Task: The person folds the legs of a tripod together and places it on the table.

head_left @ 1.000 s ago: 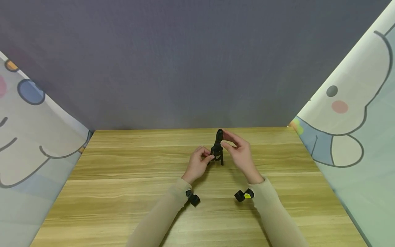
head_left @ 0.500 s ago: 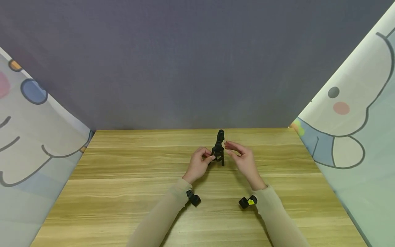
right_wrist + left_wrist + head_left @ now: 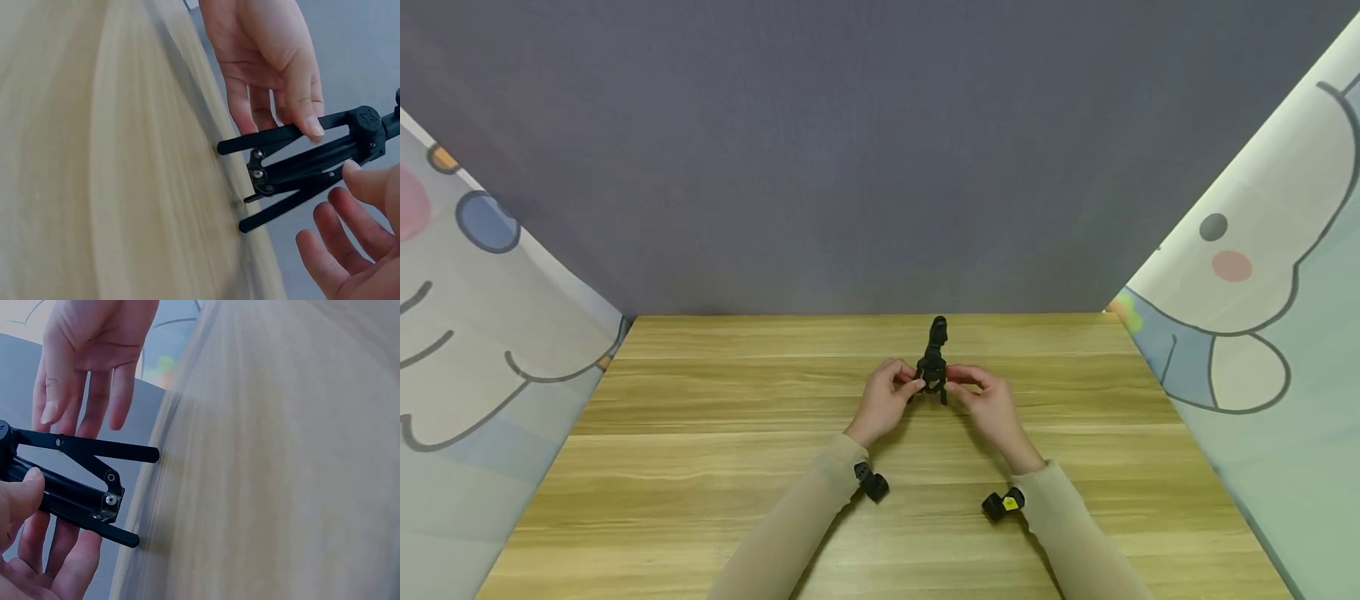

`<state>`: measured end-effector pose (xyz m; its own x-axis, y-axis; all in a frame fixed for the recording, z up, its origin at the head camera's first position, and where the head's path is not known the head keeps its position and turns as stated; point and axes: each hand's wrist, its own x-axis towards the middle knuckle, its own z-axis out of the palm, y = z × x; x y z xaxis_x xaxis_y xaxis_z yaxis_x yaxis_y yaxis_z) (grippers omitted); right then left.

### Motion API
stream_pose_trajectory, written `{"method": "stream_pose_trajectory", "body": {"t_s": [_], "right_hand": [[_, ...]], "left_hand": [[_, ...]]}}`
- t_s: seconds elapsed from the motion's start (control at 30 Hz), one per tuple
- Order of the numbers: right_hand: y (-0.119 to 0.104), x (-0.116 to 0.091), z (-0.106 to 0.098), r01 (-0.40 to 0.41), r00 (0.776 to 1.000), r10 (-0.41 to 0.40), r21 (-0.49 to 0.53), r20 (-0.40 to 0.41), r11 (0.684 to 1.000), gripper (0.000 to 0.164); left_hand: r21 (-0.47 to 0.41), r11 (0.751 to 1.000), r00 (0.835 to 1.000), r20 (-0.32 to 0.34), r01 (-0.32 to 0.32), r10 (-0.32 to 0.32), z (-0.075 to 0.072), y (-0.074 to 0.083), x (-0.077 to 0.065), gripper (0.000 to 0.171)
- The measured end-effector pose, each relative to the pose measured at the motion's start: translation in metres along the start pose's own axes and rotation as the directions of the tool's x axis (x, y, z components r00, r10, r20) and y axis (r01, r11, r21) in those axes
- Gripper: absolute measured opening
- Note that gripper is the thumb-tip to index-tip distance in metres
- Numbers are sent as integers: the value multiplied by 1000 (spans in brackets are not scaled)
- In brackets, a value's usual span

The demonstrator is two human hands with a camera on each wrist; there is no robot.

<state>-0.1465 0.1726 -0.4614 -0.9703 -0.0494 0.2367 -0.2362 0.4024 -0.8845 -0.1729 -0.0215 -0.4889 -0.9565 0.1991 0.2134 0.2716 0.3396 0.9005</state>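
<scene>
A black mini tripod [image 3: 934,367] stands upright on the table with its legs partly spread. In the head view my left hand [image 3: 883,400] pinches its left leg. The right wrist view shows the left thumb [image 3: 312,125] lying on that leg, with the fingers behind it. On the other side is my right hand [image 3: 992,408], its thumb and index finger at the right leg. In the right wrist view the right thumb tip [image 3: 351,166] is at the tripod's edge while the other fingers are spread apart. Firm contact there is hard to tell.
The wooden table [image 3: 700,500] stretches around both hands. A dark grey panel [image 3: 850,167] rises behind its far edge. Curtains with cartoon prints [image 3: 1240,300] hang at both sides. Small black cameras [image 3: 872,483] are worn on both wrists.
My right hand has left the tripod's upper part, moved down toward the near side, and come in at the right leg. The left hand keeps its pinch on the tripod.
</scene>
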Motion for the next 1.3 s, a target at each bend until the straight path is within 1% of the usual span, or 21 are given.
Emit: {"method": "stream_pose_trajectory", "body": {"t_s": [0.07, 0.23, 0.4, 0.67, 0.83, 1.0, 1.1, 1.17, 1.3], "right_hand": [[12, 2, 4, -9, 1000, 9, 0, -4, 1000, 21], [11, 2, 12, -31, 1000, 31, -9, 3, 999, 21], [13, 3, 17, -24, 999, 23, -14, -28, 1000, 16], [12, 1, 24, -40, 996, 42, 18, -77, 999, 7], [12, 1, 27, -59, 994, 63, 55, -89, 997, 4], [9, 2, 27, -74, 993, 81, 77, -88, 994, 3], [10, 2, 26, -82, 994, 87, 82, -70, 993, 5], [12, 2, 24, -95, 994, 100, 88, -54, 992, 7], [16, 2, 19, -148, 988, 151, 121, -18, 982, 16]], "left_hand": [[-4, 1000, 1000, 2, -6, 6, 0, -1, 0, 6], [-7, 1000, 1000, 2, -19, 19, 0, -3, 0, 7], [-1, 1000, 1000, 2, -21, 21, 0, -3, 0, 7], [-15, 1000, 1000, 1, -16, 16, 1, -2, 0, 8], [-26, 999, 1000, -6, -29, 29, 3, 0, 1, 9], [-23, 999, 999, -14, -36, 36, 2, 2, 2, 9], [-9, 999, 999, -13, -40, 40, 2, 3, 3, 8], [11, 999, 999, -11, -39, 39, 1, 3, 2, 7], [52, 998, 999, -9, -34, 34, 0, 4, 1, 8]]}}
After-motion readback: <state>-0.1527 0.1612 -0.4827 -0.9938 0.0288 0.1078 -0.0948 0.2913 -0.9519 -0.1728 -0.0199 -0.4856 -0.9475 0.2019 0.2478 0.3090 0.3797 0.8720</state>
